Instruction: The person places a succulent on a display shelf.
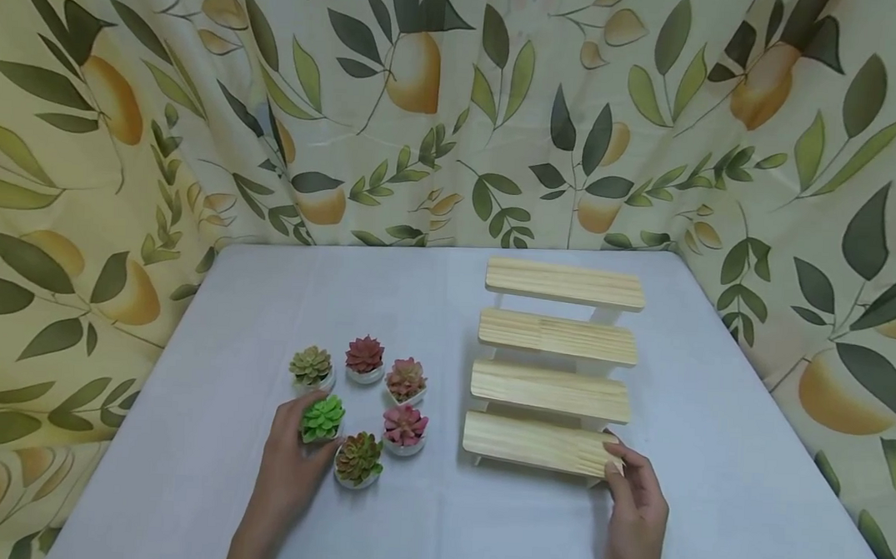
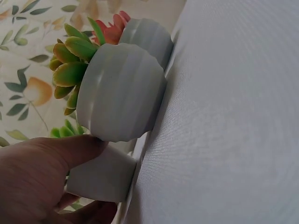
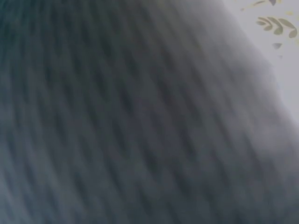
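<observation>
My left hand [image 1: 295, 452] has its thumb and fingers around a small potted succulent [image 1: 323, 417] with bright green leaves. In the left wrist view, the thumb lies by that succulent's white pot [image 2: 103, 175] and fingertips show on its other side. Just right of the thumb stands a green-brown succulent [image 1: 359, 459] in a ribbed white pot. On the right, a stepped display stand [image 1: 548, 390] has several pale wooden shelves on white supports. My right hand [image 1: 636, 509] pinches the right end of its lowest, front shelf [image 1: 534, 443]. The right wrist view is a dark blur that hides this hand.
Other potted succulents are grouped near the left hand: pale green [image 1: 312, 365], dark red [image 1: 365, 356], dusty pink [image 1: 406, 381] and bright pink [image 1: 405, 428]. A white cloth covers the table [image 1: 437, 529]. Behind it hangs a leaf-and-fruit patterned curtain [image 1: 454, 146].
</observation>
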### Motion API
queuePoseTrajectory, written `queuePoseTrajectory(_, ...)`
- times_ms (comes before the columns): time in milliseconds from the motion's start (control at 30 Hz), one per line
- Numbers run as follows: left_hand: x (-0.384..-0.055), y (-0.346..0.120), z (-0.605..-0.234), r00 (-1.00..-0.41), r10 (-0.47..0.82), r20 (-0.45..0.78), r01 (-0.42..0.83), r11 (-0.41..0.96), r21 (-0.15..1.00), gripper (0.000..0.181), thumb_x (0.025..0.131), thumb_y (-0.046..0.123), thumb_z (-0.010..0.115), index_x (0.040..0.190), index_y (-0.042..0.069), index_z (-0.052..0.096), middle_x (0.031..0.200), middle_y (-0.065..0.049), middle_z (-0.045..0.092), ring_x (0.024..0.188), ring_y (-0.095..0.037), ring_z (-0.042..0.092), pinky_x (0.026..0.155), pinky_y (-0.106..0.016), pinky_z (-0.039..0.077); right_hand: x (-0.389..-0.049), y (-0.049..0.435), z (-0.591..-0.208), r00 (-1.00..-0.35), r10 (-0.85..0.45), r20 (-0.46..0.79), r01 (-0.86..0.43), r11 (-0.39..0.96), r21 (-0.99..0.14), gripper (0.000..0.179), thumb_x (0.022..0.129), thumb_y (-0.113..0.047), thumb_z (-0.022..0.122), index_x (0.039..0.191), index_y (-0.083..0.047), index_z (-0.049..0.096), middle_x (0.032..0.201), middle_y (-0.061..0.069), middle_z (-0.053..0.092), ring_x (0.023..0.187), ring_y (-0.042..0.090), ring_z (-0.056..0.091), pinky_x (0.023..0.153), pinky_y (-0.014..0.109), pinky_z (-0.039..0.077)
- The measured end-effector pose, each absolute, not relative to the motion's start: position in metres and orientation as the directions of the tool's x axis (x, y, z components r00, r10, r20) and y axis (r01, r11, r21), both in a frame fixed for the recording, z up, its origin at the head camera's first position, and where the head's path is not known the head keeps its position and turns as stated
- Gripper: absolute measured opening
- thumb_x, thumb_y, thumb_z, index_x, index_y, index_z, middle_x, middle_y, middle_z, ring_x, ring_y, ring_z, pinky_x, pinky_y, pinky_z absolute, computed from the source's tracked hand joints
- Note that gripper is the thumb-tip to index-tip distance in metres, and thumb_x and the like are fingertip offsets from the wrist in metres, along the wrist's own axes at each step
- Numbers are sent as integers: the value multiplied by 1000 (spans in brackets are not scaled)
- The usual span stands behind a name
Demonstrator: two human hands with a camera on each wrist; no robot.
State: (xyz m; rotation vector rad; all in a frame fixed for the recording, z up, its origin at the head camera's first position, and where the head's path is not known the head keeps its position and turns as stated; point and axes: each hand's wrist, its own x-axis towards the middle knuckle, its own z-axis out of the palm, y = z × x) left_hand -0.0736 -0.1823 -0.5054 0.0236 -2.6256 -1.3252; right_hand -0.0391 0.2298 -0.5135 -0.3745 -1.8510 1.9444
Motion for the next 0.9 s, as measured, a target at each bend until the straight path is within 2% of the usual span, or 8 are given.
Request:
queuePoseTrajectory(133,-71,-180,-500,-974,-147,174,47,618,785,76,81,9,91,145,15,52,133,-13,46,131,-36,48,111,-59,37,-38,231,-514,-874,477,96,-114,-10,-993,24,105,5,52,127,13,57,141,17,56,144,27,42,105,19,41)
queuePoseTrajectory(233,-68,-179,-492,-962,-146,230,88,634,768,76,78,11,93,144,16,55,128,-13,47,126,-37,51,105,-61,42,-38,231,-513,-873,478,98,-113,-3,-994,24,105,6,51,126,14,57,140,17,57,144,29,41,106,20,40)
queuePoseTrajectory(367,-69,-178,-482,-947,-112,300,163,639,751,76,78,12,93,144,17,56,131,-13,51,128,-37,52,101,-59,46,-39,231,-512,-872,480,94,-106,2,-994,24,105,6,51,127,13,58,140,16,58,144,27,42,106,19,40)
queuePoseTrajectory(467,-69,-178,-476,-957,-108,271,150,615,774,73,82,14,90,145,18,53,140,-14,55,132,-38,52,100,-61,46,-39,231,-511,-874,479,78,-87,4,-996,24,105,4,53,127,11,58,141,15,57,143,24,43,106,18,40)
queuePoseTrajectory(567,-68,-176,-469,-975,-97,197,111,559,822,67,91,18,82,147,15,45,146,-19,53,138,-42,46,104,-66,40,-38,231,-512,-875,479,65,-69,9,-998,25,105,2,54,128,9,59,141,15,57,143,22,43,105,18,40)
queuePoseTrajectory(700,-68,-173,-457,-988,-34,150,117,471,874,59,104,24,66,148,10,30,151,-28,42,145,-43,34,111,-67,28,-37,231,-511,-867,495,64,-64,18,-998,24,105,3,54,128,9,59,139,13,58,141,21,44,106,18,40)
queuePoseTrajectory(800,-69,-171,-445,-987,13,162,153,411,898,55,109,25,58,148,8,24,152,-27,35,146,-40,28,112,-66,25,-38,230,-511,-865,498,65,-67,16,-998,24,105,4,53,127,10,59,137,13,59,141,22,44,106,18,39)
queuePoseTrajectory(900,-74,-169,-434,-984,59,169,179,350,919,54,110,25,54,147,7,20,154,-24,29,147,-36,24,113,-61,24,-38,230,-512,-869,489,73,-81,6,-997,24,105,5,53,127,11,58,137,13,58,142,23,43,107,19,39)
